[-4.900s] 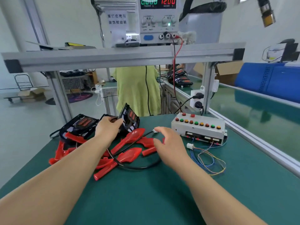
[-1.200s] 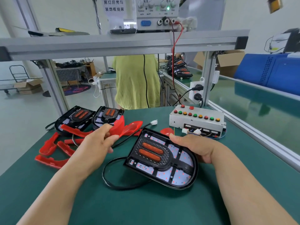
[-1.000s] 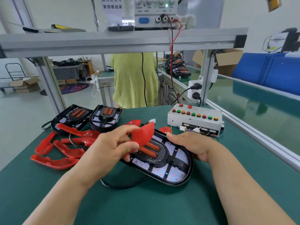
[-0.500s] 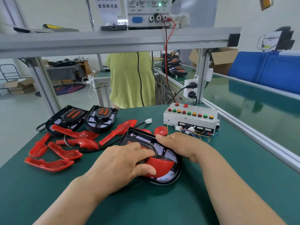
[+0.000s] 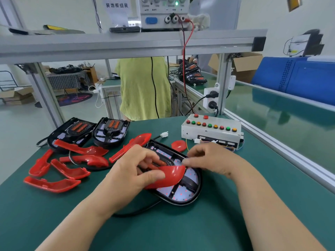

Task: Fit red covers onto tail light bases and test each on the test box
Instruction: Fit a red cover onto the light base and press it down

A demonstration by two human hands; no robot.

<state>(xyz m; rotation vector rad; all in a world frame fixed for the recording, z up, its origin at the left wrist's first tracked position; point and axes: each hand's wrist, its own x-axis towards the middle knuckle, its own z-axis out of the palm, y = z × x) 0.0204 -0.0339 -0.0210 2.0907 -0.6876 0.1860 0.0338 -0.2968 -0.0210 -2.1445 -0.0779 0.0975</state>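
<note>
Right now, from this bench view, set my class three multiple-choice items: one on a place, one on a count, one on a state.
1. Where is the white test box with coloured buttons? A. far right of the green table B. on a chair C. in a drawer
2. How many black oval tail light bases lie on this table? A. two B. three C. five
3. The white plug on the black cable is: A. in the test box B. hanging off the edge C. lying loose on the table
1A, it sits by the right edge; 2B, two far left, one under the glossy red cover; 3C, nothing holds it.
</note>
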